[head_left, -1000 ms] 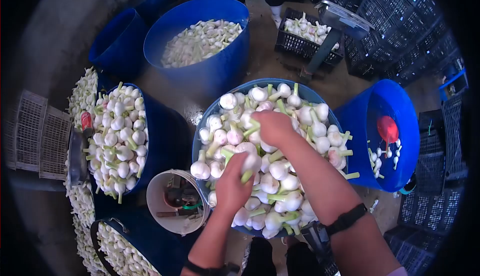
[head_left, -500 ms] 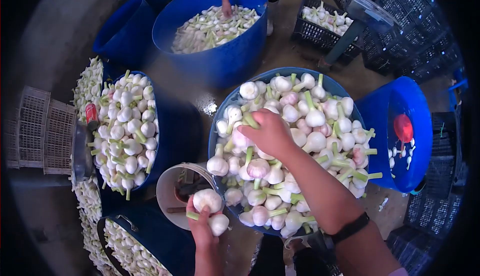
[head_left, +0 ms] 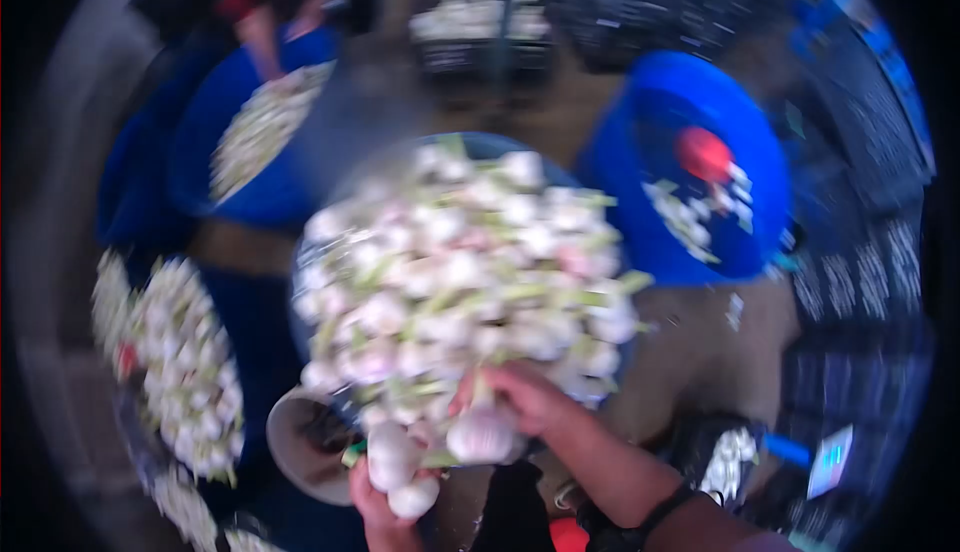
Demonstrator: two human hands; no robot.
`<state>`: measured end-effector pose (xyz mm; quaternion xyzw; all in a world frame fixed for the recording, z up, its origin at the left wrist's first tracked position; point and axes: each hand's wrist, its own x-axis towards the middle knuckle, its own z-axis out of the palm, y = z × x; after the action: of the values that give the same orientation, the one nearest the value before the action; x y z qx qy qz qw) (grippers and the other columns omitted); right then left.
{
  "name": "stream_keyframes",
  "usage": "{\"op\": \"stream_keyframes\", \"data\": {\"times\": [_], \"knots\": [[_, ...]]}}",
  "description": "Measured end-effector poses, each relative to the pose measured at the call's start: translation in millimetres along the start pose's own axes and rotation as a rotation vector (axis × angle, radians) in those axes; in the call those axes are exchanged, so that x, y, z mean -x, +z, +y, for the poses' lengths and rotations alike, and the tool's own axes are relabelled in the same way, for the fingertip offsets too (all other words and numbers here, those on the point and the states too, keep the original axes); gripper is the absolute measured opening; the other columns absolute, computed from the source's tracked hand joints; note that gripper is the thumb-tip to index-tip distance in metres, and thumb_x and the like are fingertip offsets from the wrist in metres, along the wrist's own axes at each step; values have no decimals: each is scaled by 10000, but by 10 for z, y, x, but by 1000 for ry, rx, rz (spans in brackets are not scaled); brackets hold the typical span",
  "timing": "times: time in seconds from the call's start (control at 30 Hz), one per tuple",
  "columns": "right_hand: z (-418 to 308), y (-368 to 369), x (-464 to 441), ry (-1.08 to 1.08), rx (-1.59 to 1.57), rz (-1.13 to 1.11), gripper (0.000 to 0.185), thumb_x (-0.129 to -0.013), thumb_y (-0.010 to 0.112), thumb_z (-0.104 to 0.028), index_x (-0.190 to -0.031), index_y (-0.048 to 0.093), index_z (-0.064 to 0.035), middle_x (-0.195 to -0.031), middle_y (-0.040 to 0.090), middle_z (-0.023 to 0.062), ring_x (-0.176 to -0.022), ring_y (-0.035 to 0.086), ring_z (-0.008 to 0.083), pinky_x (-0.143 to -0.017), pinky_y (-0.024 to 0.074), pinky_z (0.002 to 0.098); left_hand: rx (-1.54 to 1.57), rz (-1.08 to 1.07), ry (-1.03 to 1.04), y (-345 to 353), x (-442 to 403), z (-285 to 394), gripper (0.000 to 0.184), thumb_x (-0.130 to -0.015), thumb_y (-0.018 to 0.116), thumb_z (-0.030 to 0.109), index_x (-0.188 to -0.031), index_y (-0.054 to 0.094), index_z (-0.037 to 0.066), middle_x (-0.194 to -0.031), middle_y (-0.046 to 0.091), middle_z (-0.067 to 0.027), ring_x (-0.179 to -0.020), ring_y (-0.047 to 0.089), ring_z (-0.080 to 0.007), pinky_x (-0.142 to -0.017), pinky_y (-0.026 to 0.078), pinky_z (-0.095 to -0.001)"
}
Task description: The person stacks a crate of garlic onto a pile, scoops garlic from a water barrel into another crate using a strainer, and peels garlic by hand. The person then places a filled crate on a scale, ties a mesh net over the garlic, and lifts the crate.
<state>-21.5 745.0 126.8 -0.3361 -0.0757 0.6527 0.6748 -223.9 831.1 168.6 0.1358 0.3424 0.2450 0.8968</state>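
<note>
Two white garlic bulbs [head_left: 393,455] with green stems are in my left hand [head_left: 374,508], closed around them at the near rim of the big round tub. My right hand [head_left: 527,398] pinches another garlic bulb [head_left: 484,435] by its stem, the bulb hanging down just right of the left hand's bulbs. Beyond both hands, trimmed garlic with short green stems [head_left: 450,277] is heaped in the tub. A pale bucket [head_left: 285,444] with dark contents stands left of my left hand. The picture is blurred by motion.
At right is a blue barrel [head_left: 610,142] with a red scoop [head_left: 705,154] and some garlic inside. More garlic [head_left: 185,372] fills a tub at left. A person's hand [head_left: 262,47] reaches into another blue tub [head_left: 195,167]. Black crates [head_left: 640,12] stand at the back.
The view has swung to the right. My right hand has come back from the far-left part of the heap to beside my left hand, with a garlic bulb in it.
</note>
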Motion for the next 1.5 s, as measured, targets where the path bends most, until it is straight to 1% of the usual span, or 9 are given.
{"op": "stream_keyframes", "data": {"times": [0.13,0.23,0.63,0.77,0.87,1.1,1.37,1.43,1.5], "knots": [[238,-648,1442,-102,-244,48,329,-883,518,-313,-945,620,-6,-972,623,102,-908,580,174,-828,446,313,-871,-185,-97,240,129,-842,551,-873,326,447,-1160,491,7,-952,598,-165,-754,606,-302,-584,539,-437],[751,-1152,2729,-224,-328,363,303,-893,509,-286,-985,609,-14,-977,620,94,-912,582,172,-838,447,312,-429,198,-749,531,336,-1723,383,-947,389,328,-1189,478,45,-972,588,-83,-720,585,-194,-534,479,-277],[2641,-1991,6768,-899,-1092,1423,396,-915,449,-305,-1228,447,-63,-1175,550,100,-1036,554,259,-913,442,411,-1103,-478,-1540,361,1806,-6388,406,-899,495,386,-1176,502,89,-993,599,-75,-814,612,-183,-644,529,-309],[3185,-2473,7479,-1012,-1124,1566,504,-899,474,-366,-1300,385,-73,-1244,513,103,-1114,517,254,-956,401,421,-1357,-477,-1404,37,2337,-7736,632,-803,589,511,-1196,483,28,-1016,580,-76,-814,598,-173,-665,505,-309],[3393,-2575,7668,-234,-831,2117,472,-883,506,-407,-1246,445,-112,-1059,587,75,-933,581,209,-797,454,336,-1862,-550,-658,61,2404,-8227,911,-772,593,544,-1381,225,-25,-1399,295,-231,-1234,381,-314,-1004,325,-400],[5381,-2024,6943,-280,-737,2104,270,-911,471,-294,-729,492,-96,-642,466,-20,-546,420,65,-456,324,240,-1706,-671,-126,-79,1616,-7543,448,-833,604,205,-1189,465,-29,-1175,526,-164,-1029,520,-225,-896,402,-336],[6130,-1309,6125,249,-1074,1756,201,-791,570,-211,-929,612,-71,-713,588,72,-689,611,237,-610,501,368,-1939,-650,76,-175,1112,-6475,233,-771,596,83,-953,504,-30,-827,497,-39,-715,451,-134,-670,405,-269],[6486,-1396,5840,-193,-50,1959,204,-800,564,-211,-929,601,-58,-767,608,76,-700,611,234,-599,497,345,-1898,-634,149,-282,1040,-6381,193,-768,593,81,-917,524,-21,-786,500,-22,-693,456,-128,-642,403,-263],[6153,-1576,5956,489,760,1758,182,-853,531,-213,-917,593,-53,-776,605,49,-690,598,181,-591,485,299,-1947,-647,81,-170,1186,-6571,156,-776,572,65,-904,538,-17,-786,497,-24,-696,456,-125,-650,399,-254]]}}
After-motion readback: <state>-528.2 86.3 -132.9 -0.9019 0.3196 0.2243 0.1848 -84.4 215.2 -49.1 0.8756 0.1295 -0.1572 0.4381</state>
